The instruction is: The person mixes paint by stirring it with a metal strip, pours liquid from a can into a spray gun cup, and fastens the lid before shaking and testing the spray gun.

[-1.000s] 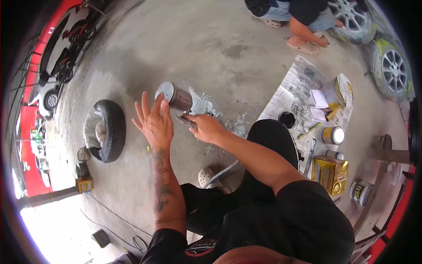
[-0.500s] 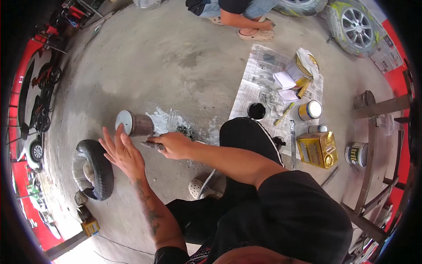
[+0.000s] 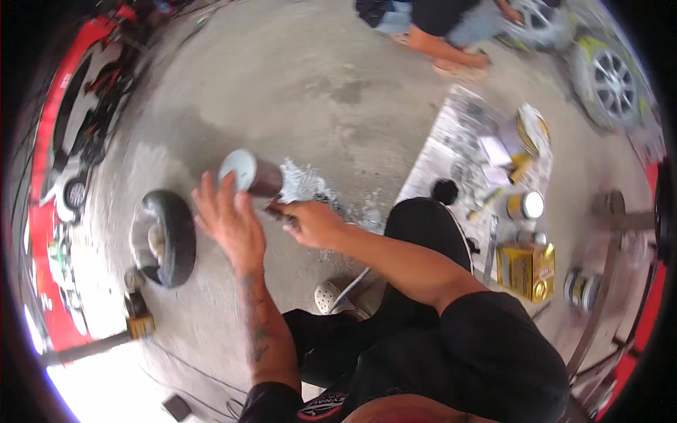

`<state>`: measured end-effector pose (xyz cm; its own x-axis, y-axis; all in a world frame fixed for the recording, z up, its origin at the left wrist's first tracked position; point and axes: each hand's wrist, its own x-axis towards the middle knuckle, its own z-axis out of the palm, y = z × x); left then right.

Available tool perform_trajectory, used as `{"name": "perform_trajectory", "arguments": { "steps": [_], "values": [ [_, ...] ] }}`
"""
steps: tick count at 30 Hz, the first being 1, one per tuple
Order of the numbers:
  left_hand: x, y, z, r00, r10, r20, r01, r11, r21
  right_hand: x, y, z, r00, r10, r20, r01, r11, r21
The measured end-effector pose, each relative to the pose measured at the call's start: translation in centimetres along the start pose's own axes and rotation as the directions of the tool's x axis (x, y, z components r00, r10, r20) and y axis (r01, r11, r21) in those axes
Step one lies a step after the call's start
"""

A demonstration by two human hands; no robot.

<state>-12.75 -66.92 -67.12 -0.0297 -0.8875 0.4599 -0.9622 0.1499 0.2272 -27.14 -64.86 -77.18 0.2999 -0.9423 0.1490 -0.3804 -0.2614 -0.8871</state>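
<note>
My right hand (image 3: 314, 223) is closed around what looks like a spray gun (image 3: 277, 210), its metal part pointing left out of the fist. Just above it is a brownish cup (image 3: 266, 178) with a pale round lid; the join between cup and gun is not clear. My left hand (image 3: 233, 218) is raised beside the cup, fingers spread and holding nothing, its fingertips overlapping the lid in view. Near a clog-shod foot, a pale hose (image 3: 350, 282) passes beneath my right forearm. Silver paint (image 3: 305, 183) is spattered on the floor behind.
A tire (image 3: 182, 240) lies at left. On the right, newspaper (image 3: 430, 158) bears a bowl of black paint (image 3: 444, 192), a white-lidded can (image 3: 525, 206) and rags. A gold tin (image 3: 525, 271) stands nearby. Another person (image 3: 444, 46) crouches by silver wheels (image 3: 613, 88) at the far right.
The whole view has swung, shifting the scene rightward and tilting it clockwise. Both hands and the cup keep roughly the same arrangement. The crouching person's other hand now shows at a wheel.
</note>
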Motion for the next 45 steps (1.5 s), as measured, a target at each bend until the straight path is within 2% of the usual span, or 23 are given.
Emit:
{"name": "perform_trajectory", "arguments": {
  "steps": [1,3,6,7,9,10,13,14,17,18,22,24,27,28,31,34,37,38,41,42,45],
  "values": [
    [0.2,-0.1,0.4,0.996,-0.047,0.072,0.042,0.996,0.076,0.0,0.2,0.1,0.998,0.047,0.051,-0.046,0.999,-0.012],
    [-0.4,-0.8,1.6,0.991,-0.082,0.108,0.068,0.99,0.124,0.3,0.9,0.2,0.982,0.147,0.119,-0.142,0.989,-0.052],
    [-0.5,1.1,-0.5,0.996,-0.075,0.042,0.075,0.997,0.008,-0.2,0.4,0.3,1.0,-0.002,-0.016,0.002,0.999,0.038],
    [-0.5,1.2,-0.1,0.995,-0.07,0.068,0.07,0.998,0.001,-0.2,0.9,0.3,1.0,0.017,-0.027,-0.016,1.0,0.025],
    [0.0,0.1,0.6,0.991,-0.094,0.091,0.093,0.996,0.015,0.9,1.5,1.0,1.0,0.013,-0.017,-0.013,1.0,0.01],
    [0.1,-0.2,1.0,0.985,-0.126,0.12,0.123,0.992,0.032,0.8,1.5,1.1,0.995,0.098,0.03,-0.097,0.995,-0.036],
    [0.0,0.1,-0.1,0.991,-0.106,0.083,0.111,0.992,-0.058,0.2,0.8,0.5,1.0,-0.001,0.026,0.0,0.999,0.033],
    [0.1,0.6,-1.0,0.994,-0.094,0.057,0.099,0.991,-0.087,0.2,0.1,0.3,0.999,-0.035,-0.02,0.037,0.997,0.072],
    [0.1,-0.2,-0.4,0.985,-0.137,0.105,0.143,0.988,-0.051,0.9,1.9,1.6,0.997,-0.068,-0.021,0.069,0.996,0.059],
    [-0.1,-0.6,0.3,0.974,-0.182,0.133,0.188,0.982,-0.03,0.8,1.6,1.2,0.998,0.012,0.053,-0.014,0.999,0.031],
    [-0.3,0.3,-1.4,0.992,-0.119,0.049,0.122,0.99,-0.072,0.5,0.5,0.7,0.999,-0.049,0.024,0.047,0.996,0.075],
    [-0.1,0.1,-1.2,0.986,-0.148,0.079,0.153,0.986,-0.065,1.0,0.2,0.7,0.998,-0.069,-0.007,0.069,0.991,0.116],
    [0.0,-0.5,-0.5,0.985,-0.147,0.093,0.151,0.988,-0.037,1.1,1.3,1.4,0.996,0.043,0.083,-0.046,0.999,0.027],
    [0.1,-0.3,-0.9,0.989,-0.125,0.076,0.129,0.99,-0.053,0.8,1.2,1.3,0.998,-0.052,0.033,0.05,0.996,0.07],
    [0.0,0.3,-2.0,0.993,-0.106,0.049,0.111,0.986,-0.121,0.7,-0.6,0.1,0.999,-0.04,0.0,0.04,0.99,0.133],
    [0.5,-0.1,-1.0,0.978,-0.166,0.128,0.182,0.975,-0.127,1.2,1.7,1.5,1.0,-0.025,0.009,0.023,0.989,0.147],
    [0.4,0.1,-1.3,0.983,-0.143,0.112,0.154,0.984,-0.093,0.4,1.0,1.0,0.999,0.018,0.03,-0.021,0.994,0.103],
    [0.2,0.4,-2.0,0.995,-0.092,0.048,0.097,0.989,-0.113,0.3,0.1,0.5,1.0,0.006,0.011,-0.007,0.994,0.112],
    [0.3,0.0,-1.7,0.988,-0.117,0.101,0.125,0.99,-0.072,1.1,0.4,0.9,0.998,0.05,0.046,-0.059,0.972,0.228],
    [0.0,0.1,-1.7,0.986,-0.125,0.107,0.132,0.989,-0.069,1.0,0.9,1.2,0.991,0.099,0.088,-0.109,0.986,0.128],
    [-0.4,0.2,-1.9,0.985,-0.114,0.131,0.123,0.99,-0.063,0.1,0.4,1.0,0.988,0.103,0.117,-0.128,0.965,0.231]
  ]
}}
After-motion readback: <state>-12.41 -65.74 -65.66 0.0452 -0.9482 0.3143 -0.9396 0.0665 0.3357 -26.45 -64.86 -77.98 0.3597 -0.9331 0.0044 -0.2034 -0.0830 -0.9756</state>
